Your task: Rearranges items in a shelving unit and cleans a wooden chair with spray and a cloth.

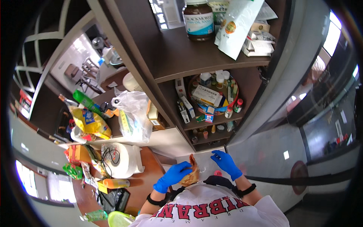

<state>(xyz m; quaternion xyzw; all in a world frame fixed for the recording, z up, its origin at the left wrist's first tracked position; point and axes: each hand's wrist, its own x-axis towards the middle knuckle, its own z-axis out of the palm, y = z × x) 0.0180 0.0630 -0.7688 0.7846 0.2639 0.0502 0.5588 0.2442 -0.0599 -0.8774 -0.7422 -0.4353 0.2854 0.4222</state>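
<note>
on the far left of the wooden table [145, 178] lie crumpled snack packets [77, 166], with a yellow bag [90, 123] above them on the ledge; next comes a large roll of white paper towel [121, 160] and, below it, an orange tube [115, 183]. the left hand [173, 176], in a blue glove, is closed around the lower edge of an orange-brown crumpled wrapper [193, 172] (thin, creased, glossy, standing roughly upright), which sits over the near edge of a white sheet [206, 162] just in front of the person's chest. the right hand [226, 162], also gloved in blue, rests with fingers spread loosely on the sheet's right part, holding nothing, a little apart from the wrapper. above, dark shelves [177, 56] carry a brown jar [198, 19] and a round basket of small bottles [217, 94].
</note>
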